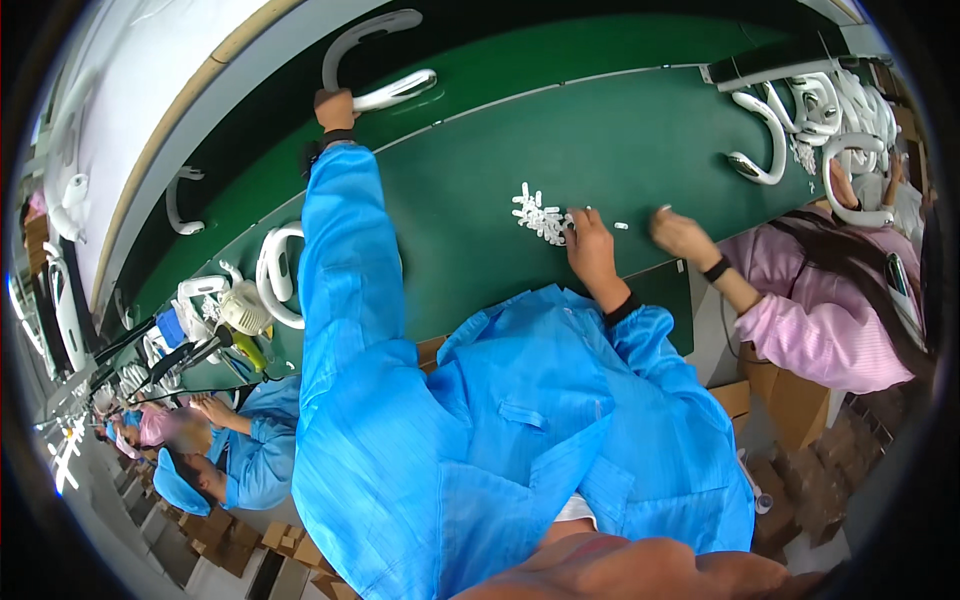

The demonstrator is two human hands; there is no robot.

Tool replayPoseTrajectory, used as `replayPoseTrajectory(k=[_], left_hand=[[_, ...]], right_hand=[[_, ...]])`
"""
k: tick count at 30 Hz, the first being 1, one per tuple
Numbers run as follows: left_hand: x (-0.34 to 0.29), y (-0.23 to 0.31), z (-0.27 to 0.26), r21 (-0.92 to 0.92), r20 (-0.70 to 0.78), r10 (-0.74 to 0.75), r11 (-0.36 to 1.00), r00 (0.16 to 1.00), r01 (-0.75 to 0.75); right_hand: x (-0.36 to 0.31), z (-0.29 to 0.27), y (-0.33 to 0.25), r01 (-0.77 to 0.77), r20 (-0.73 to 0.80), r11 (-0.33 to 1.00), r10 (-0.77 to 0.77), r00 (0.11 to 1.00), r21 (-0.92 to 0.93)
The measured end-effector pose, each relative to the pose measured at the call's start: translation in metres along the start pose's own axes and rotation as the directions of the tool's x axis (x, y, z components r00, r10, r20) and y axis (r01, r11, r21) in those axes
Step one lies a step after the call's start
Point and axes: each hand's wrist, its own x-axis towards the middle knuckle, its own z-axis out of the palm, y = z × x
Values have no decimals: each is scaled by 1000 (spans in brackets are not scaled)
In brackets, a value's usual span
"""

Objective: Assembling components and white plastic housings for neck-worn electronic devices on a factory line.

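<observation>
My left hand [335, 110] reaches far out to the green belt at the back, its fingers closed round the bend of a white U-shaped neckband device [398, 90]. One arm of that device lies toward the right, and the other curves up and away. On the green tabletop, my right hand [592, 250] is at the right edge of a loose pile of small white plastic pieces [538, 216]. Its fingers are bent together at the pile; what they hold, if anything, is too small to make out. A single small white piece [621, 226] lies just right of this hand.
A co-worker's hand [685, 238] in a pink sleeve rests over the table at right. White neckbands [840, 105] are heaped beyond it, one [770, 140] lying apart. Left of my arm stand another neckband [275, 275] and a small beige fan [243, 308]. Another neckband [180, 205] lies on the belt.
</observation>
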Motion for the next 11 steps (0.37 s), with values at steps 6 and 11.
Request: replayPoseTrajectory(k=[6, 11], left_hand=[[-19, 96, -106, -771, 607, -266, -426, 749, 474], [-52, 146, -150, -728, 501, -22, -551, 865, 408]], right_hand=[[55, 22, -2, 184, 108, 978, -174, 979, -95], [61, 63, 12, 197, 304, 947, -116, 946, -253]])
